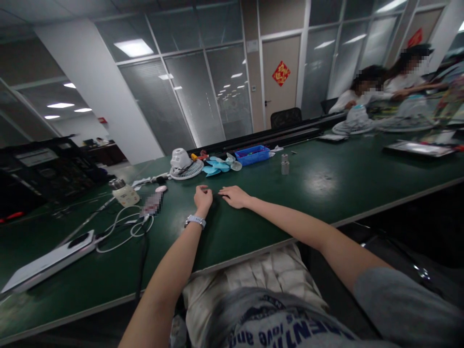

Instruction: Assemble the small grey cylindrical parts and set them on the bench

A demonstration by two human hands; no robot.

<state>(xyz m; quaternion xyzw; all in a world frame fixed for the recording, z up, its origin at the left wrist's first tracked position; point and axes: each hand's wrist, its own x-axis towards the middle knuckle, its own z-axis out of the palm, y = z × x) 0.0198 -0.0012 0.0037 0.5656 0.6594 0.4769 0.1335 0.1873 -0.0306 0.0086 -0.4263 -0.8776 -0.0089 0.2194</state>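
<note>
head view: both my hands are on the green desk (253, 232), near each other but apart. Left hand (203, 198) is part curled, fingers bent in; can't tell if anything small is inside. Right hand (235, 197) is palm down, fingers loosely extended, no grip on anything I can see

Nearest things, just past my fingertips: light blue fan blades (215, 166), with the white fan housing (180, 159) and its grille (186, 171) to their left. Blue tray (253, 154) sits behind the right hand, small parts in it, too blurred to name. Metal cylinder (284, 166) is upright, further right. White cable (136, 227) loops left of my watch (195, 221)

My take on handling: 2 hands low and relaxed is a steady base. Best to rest the forearms lightly on the desk, approach the blades from the front and take them at the hub, not the thin edges. Left sleeve side needs care, a wide elbow could snag the cable
</note>
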